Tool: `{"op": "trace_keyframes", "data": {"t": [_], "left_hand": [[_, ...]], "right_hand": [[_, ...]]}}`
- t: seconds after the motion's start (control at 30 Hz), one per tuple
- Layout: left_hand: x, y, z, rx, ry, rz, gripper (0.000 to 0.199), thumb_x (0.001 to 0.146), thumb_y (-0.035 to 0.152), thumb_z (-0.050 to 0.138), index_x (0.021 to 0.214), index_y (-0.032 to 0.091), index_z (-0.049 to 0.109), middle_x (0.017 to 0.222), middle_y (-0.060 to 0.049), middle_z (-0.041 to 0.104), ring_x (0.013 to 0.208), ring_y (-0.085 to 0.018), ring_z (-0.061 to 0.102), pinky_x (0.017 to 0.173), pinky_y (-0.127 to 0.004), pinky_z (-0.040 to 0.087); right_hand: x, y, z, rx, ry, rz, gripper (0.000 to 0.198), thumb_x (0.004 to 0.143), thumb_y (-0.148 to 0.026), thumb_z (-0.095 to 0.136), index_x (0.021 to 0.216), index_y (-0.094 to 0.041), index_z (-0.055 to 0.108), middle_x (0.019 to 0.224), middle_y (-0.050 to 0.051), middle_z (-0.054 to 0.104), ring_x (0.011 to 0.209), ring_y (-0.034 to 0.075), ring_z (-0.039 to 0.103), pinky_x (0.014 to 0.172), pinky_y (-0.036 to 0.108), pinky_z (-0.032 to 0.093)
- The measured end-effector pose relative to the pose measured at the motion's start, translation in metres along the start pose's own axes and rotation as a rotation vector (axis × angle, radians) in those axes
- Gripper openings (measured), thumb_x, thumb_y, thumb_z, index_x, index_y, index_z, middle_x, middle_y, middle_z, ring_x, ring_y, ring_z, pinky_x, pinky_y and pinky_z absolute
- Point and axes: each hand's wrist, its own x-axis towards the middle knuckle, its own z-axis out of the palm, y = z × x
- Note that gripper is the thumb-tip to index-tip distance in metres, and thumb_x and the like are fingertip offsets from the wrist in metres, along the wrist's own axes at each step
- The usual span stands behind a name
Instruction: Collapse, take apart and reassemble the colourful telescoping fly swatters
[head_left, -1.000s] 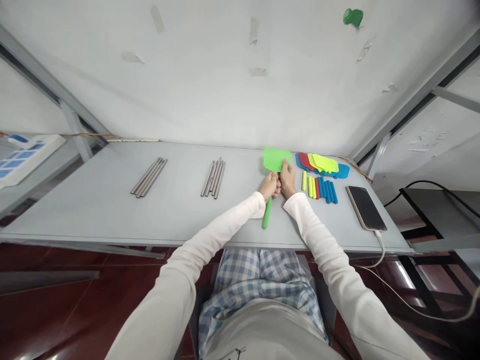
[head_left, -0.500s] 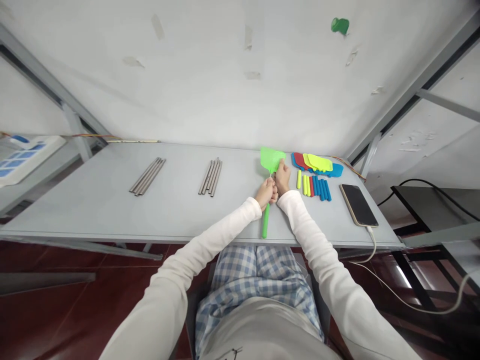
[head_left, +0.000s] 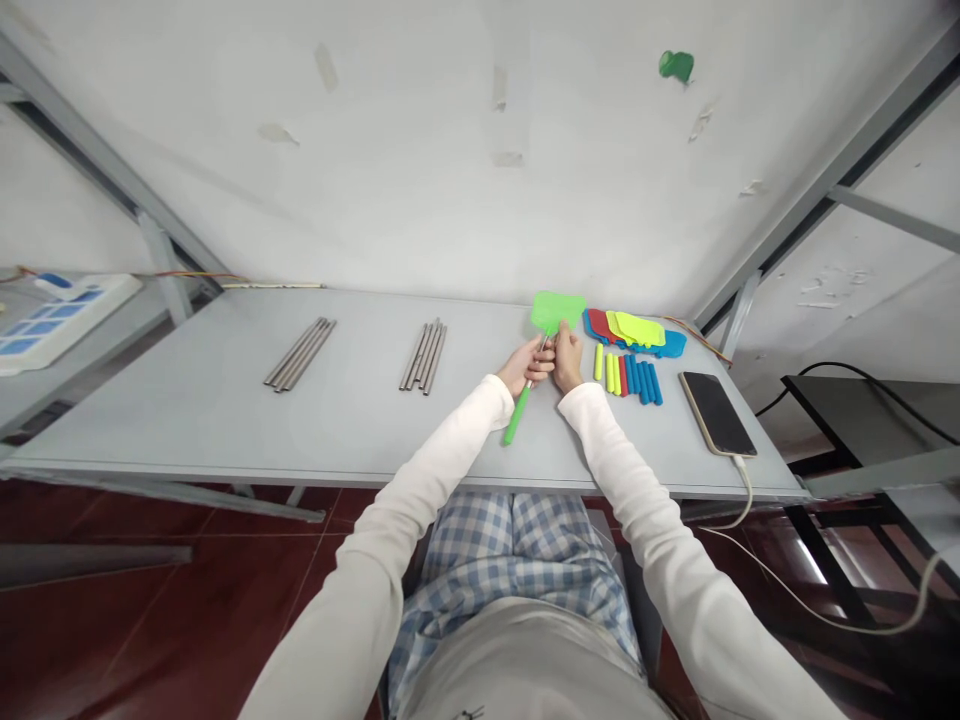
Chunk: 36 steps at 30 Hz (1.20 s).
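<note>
A green fly swatter (head_left: 557, 310) with a thin metal rod lies slantwise across my hands, its head toward the wall and its green handle (head_left: 516, 417) pointing back to the left. My left hand (head_left: 528, 366) is closed around the metal rod above the handle. Beside it, my right hand (head_left: 568, 359) grips the neck just under the swatter head, with the thumb against the head's lower edge. The fingers of both hands meet in the middle and partly cover the rod.
Right of my hands lie stacked swatter heads (head_left: 636, 328) and a row of coloured handles (head_left: 628, 376). A charging phone (head_left: 718, 412) sits near the table's right edge. Metal rods lie in two bunches, one left (head_left: 300, 355) and one central (head_left: 424, 357). A power strip (head_left: 64, 318) is far left.
The swatter has tilted: its handle end swung left and away from me, while its head shifted right. My left hand moved slightly left and away from me, still on the rod.
</note>
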Motion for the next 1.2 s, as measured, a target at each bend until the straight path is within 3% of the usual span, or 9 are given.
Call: {"op": "trace_keyframes", "data": {"t": [0.07, 0.2, 0.37, 0.5, 0.73, 0.93, 1.03, 1.13, 1.2], "left_hand": [[-0.002, -0.008, 0.004, 0.089, 0.075, 0.063, 0.032, 0.1, 0.035, 0.037, 0.072, 0.02, 0.037, 0.052, 0.011, 0.019, 0.033, -0.002, 0.011, 0.032, -0.013, 0.003], [-0.006, -0.024, 0.013, 0.249, 0.226, 0.212, 0.03, 0.102, 0.036, 0.028, 0.076, 0.021, 0.034, 0.051, 0.011, 0.025, 0.032, -0.002, 0.015, 0.034, -0.013, 0.005], [-0.007, -0.03, 0.018, 0.273, 0.305, 0.226, 0.03, 0.102, 0.034, 0.026, 0.076, 0.022, 0.033, 0.05, 0.011, 0.025, 0.031, -0.002, 0.016, 0.036, -0.015, 0.005], [-0.008, -0.032, 0.018, 0.222, 0.292, 0.219, 0.03, 0.1, 0.038, 0.036, 0.075, 0.021, 0.033, 0.051, 0.012, 0.024, 0.033, -0.001, 0.015, 0.036, -0.016, 0.004], [-0.015, -0.035, 0.025, 0.126, 0.257, 0.198, 0.033, 0.101, 0.036, 0.031, 0.072, 0.021, 0.032, 0.049, 0.012, 0.02, 0.032, -0.002, 0.013, 0.034, -0.014, 0.004], [-0.031, -0.03, 0.009, -0.044, 0.076, 0.076, 0.037, 0.101, 0.033, 0.03, 0.067, 0.019, 0.032, 0.049, 0.011, 0.018, 0.032, -0.002, 0.01, 0.031, -0.013, 0.004], [-0.035, -0.022, -0.003, -0.07, 0.002, -0.028, 0.036, 0.1, 0.027, 0.03, 0.065, 0.019, 0.036, 0.049, 0.009, 0.024, 0.033, -0.003, 0.021, 0.031, -0.012, 0.018], [-0.032, -0.009, -0.008, -0.084, -0.002, -0.038, 0.029, 0.096, 0.019, 0.031, 0.071, 0.016, 0.046, 0.057, 0.002, 0.044, 0.044, -0.005, 0.044, 0.045, -0.014, 0.042], [-0.027, 0.002, -0.007, -0.071, -0.003, -0.036, 0.025, 0.095, 0.018, 0.033, 0.077, 0.014, 0.051, 0.063, -0.001, 0.05, 0.047, -0.005, 0.046, 0.046, -0.014, 0.043]], "right_hand": [[0.0, 0.001, 0.0, -0.059, -0.014, -0.018, 0.056, 0.084, -0.068, 0.05, 0.052, -0.024, 0.034, 0.046, -0.005, 0.039, 0.044, 0.008, 0.036, 0.043, 0.023, 0.034], [0.0, 0.003, 0.001, -0.117, -0.065, -0.069, 0.057, 0.086, -0.068, 0.045, 0.052, -0.023, 0.036, 0.047, -0.005, 0.041, 0.045, 0.008, 0.037, 0.045, 0.023, 0.034], [0.002, 0.009, 0.0, -0.136, -0.053, -0.095, 0.055, 0.087, -0.066, 0.043, 0.054, -0.023, 0.04, 0.047, -0.005, 0.041, 0.046, 0.008, 0.038, 0.046, 0.022, 0.034], [0.005, 0.011, 0.001, -0.137, -0.008, -0.083, 0.053, 0.089, -0.063, 0.043, 0.055, -0.023, 0.039, 0.048, -0.005, 0.042, 0.047, 0.008, 0.039, 0.046, 0.021, 0.033], [-0.001, 0.0, 0.004, -0.098, 0.036, -0.039, 0.054, 0.087, -0.063, 0.047, 0.053, -0.024, 0.033, 0.045, -0.006, 0.037, 0.043, 0.007, 0.036, 0.042, 0.022, 0.031], [0.0, -0.002, 0.0, 0.08, -0.158, 0.077, 0.051, 0.08, -0.066, 0.055, 0.058, -0.023, 0.041, 0.042, -0.007, 0.039, 0.038, 0.006, 0.034, 0.037, 0.021, 0.028], [0.002, -0.002, 0.0, 0.14, -0.221, 0.077, 0.045, 0.075, -0.064, 0.063, 0.068, -0.022, 0.046, 0.049, -0.008, 0.045, 0.04, 0.006, 0.036, 0.037, 0.02, 0.03], [0.0, -0.002, 0.001, 0.106, -0.211, 0.102, 0.045, 0.073, -0.063, 0.066, 0.07, -0.024, 0.044, 0.046, -0.011, 0.038, 0.038, 0.006, 0.03, 0.034, 0.02, 0.023], [-0.002, -0.002, 0.002, 0.044, -0.201, 0.127, 0.046, 0.075, -0.064, 0.063, 0.071, -0.024, 0.042, 0.046, -0.011, 0.035, 0.039, 0.006, 0.03, 0.035, 0.02, 0.022]]}}
